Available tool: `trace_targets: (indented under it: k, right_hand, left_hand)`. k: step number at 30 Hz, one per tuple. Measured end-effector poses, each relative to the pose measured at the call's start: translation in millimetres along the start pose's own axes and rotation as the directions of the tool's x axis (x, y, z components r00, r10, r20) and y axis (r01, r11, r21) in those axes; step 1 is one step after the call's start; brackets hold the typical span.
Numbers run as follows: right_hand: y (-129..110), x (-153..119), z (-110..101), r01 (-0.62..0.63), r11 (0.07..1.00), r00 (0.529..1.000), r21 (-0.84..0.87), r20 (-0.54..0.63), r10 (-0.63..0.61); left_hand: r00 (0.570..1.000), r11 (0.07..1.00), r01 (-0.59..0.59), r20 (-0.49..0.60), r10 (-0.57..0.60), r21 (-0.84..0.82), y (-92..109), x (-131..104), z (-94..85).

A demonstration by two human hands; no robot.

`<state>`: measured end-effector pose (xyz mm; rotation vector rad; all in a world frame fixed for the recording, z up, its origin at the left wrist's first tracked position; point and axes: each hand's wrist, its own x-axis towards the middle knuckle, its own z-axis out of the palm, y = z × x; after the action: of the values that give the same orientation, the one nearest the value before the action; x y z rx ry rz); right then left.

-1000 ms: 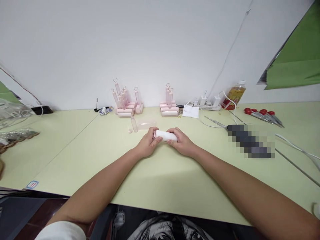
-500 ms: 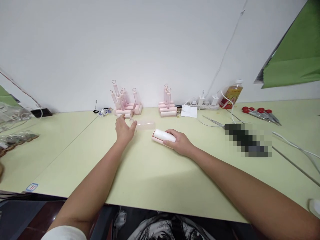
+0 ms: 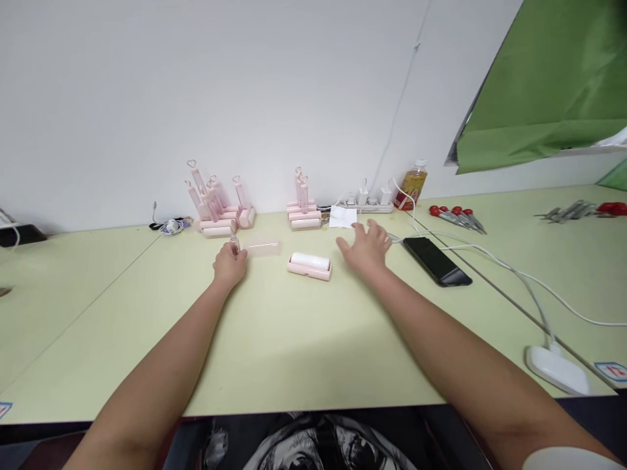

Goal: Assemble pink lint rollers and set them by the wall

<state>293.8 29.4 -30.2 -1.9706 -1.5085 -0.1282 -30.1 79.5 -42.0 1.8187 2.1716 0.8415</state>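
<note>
My left hand (image 3: 229, 267) is closed round a small clear pinkish piece (image 3: 235, 245), whose top sticks up from the fingers. Just right of it, a see-through pink strip-like part (image 3: 263, 248) lies on the table. A lint roller (image 3: 309, 266), with a white roll in a pink open case, lies in front of me between both hands, touched by neither. My right hand (image 3: 367, 248) hovers to its right with fingers spread and holds nothing. Beyond that hand is a white sheet of paper (image 3: 343, 217).
Pink lint rollers with upright handles (image 3: 215, 225) stand in two groups by the wall. On the right are a power strip (image 3: 375, 207), a drink bottle (image 3: 411, 186), a phone (image 3: 435, 261), red-handled tools (image 3: 458, 217), cables and a white device (image 3: 558, 369).
My right hand has let go of the lint roller, left it on the table and moved right with fingers spread. My left hand has closed on the small clear piece. The view has turned right.
</note>
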Motion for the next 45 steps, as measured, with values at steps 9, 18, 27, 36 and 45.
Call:
trace_targets:
  k: [9, 18, 27, 36, 45]
  right_hand:
    - [56, 32, -16, -0.350, 0.937, 0.935, -0.014, -0.061, 0.349]
    - [-22, -25, -3, 0.411, 0.860, 0.885, 0.303, 0.095, -0.456]
    - [-29, -41, 10, 0.443, 0.829, 0.743, 0.340, 0.378, -0.552]
    - [-40, -51, -2, 0.357, 0.707, 0.824, 0.611, 0.151, -0.546]
    - [-56, -71, -9, -0.242, 0.314, 0.804, 0.918, 0.371, -0.465]
  left_hand:
    - [1.000, 1.000, 0.004, 0.000, -0.004, 0.012, -4, 1, 0.1]
    - [0.996, 0.995, -0.072, 0.061, 0.068, 0.072, -8, 0, -4.3]
    - [0.988, 0.935, -0.151, -0.069, 0.136, -0.322, 5, -16, -13.6]
    - [0.782, 0.761, -0.348, 0.277, 0.558, -0.547, 40, -69, -19.2]
    - [0.605, 0.643, -0.212, 0.418, 0.678, -0.736, 57, -90, -21.5]
